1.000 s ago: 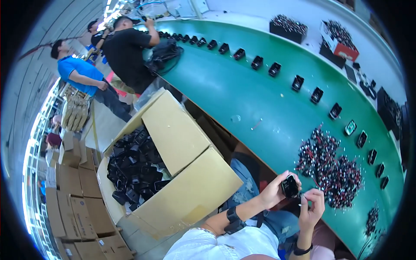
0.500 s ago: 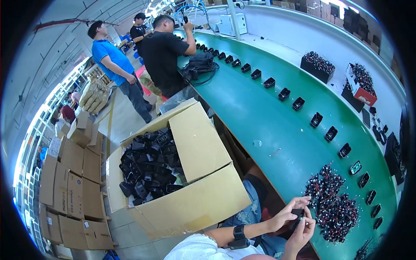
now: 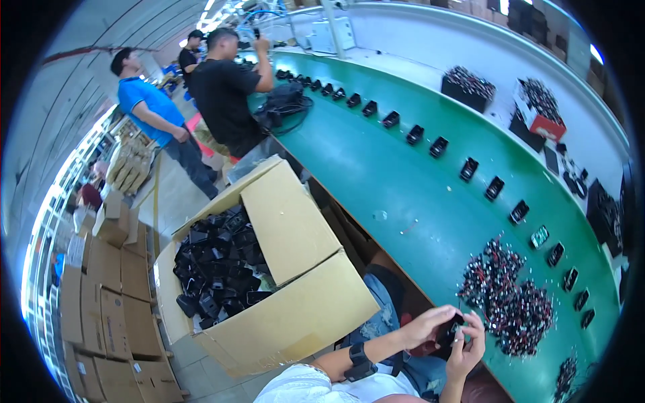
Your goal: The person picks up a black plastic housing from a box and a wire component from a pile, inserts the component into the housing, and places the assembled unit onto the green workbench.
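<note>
Between my two hands, over the front edge of the green table, is a small black plastic casing [image 3: 449, 330]. My left hand [image 3: 424, 328] grips it from the left with fingers closed. My right hand [image 3: 468, 345] has its fingertips and thumb pinched at the casing's right side; anything small in that pinch is too tiny to make out. Just beyond my hands lies a heap of small wired parts [image 3: 517, 316] with red and black leads. Along the table runs a curved row of open black casings [image 3: 469, 169], one showing a green board [image 3: 539, 236].
An open cardboard box [image 3: 295, 329] full of black casings stands at my left. Stacked cartons [image 3: 107, 295] are farther left. A black bag [image 3: 285, 106] lies on the table [image 3: 349, 168] beside a co-worker in black [image 3: 225, 101]. Bins of wired parts [image 3: 470, 87] stand on the back ledge.
The view has shifted, so the box, table and row appear farther left. My hands stay together at the casing, which has turned a little, and my right fingers have moved over its top.
</note>
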### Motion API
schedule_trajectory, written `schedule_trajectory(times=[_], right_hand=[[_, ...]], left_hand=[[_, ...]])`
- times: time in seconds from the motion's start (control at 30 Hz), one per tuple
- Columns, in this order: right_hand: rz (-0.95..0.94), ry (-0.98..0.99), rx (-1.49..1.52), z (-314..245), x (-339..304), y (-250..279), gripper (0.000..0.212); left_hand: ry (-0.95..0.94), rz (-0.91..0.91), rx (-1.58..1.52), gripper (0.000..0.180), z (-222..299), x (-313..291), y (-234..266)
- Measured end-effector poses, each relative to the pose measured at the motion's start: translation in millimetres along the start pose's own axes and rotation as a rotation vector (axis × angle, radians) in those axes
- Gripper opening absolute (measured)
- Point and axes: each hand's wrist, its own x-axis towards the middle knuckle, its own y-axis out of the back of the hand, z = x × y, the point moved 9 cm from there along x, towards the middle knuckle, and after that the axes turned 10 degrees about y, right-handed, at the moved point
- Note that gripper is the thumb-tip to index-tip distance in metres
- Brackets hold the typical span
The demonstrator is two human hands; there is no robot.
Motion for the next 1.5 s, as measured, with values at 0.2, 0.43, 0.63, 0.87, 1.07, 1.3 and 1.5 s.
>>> schedule_trajectory(times=[0.2,0.43,0.63,0.87,1.07,1.3,1.5], right_hand=[[0.044,-0.039,0.017,-10,21,9,0.010],[-0.017,0.161,-0.106,-44,31,11,0.021],[-0.114,0.289,-0.266,-56,25,0,0.025],[-0.183,0.278,-0.216,-48,24,-4,0.024],[-0.113,0.282,-0.283,-50,25,2,0.023],[0.035,-0.105,-0.036,-31,14,2,0.011],[0.080,-0.183,0.011,-21,6,2,0.014]], left_hand=[[-0.264,0.042,0.071,0.037,58,-20,-20],[-0.224,-0.035,0.120,0.046,61,-21,-37],[-0.298,0.062,0.215,0.044,56,-24,-37],[-0.306,0.126,0.233,0.041,58,-24,-34],[-0.318,0.225,0.285,0.042,56,-28,-31],[-0.609,0.226,0.465,0.041,73,-42,-48],[-0.654,0.209,0.459,0.041,69,-44,-43]])
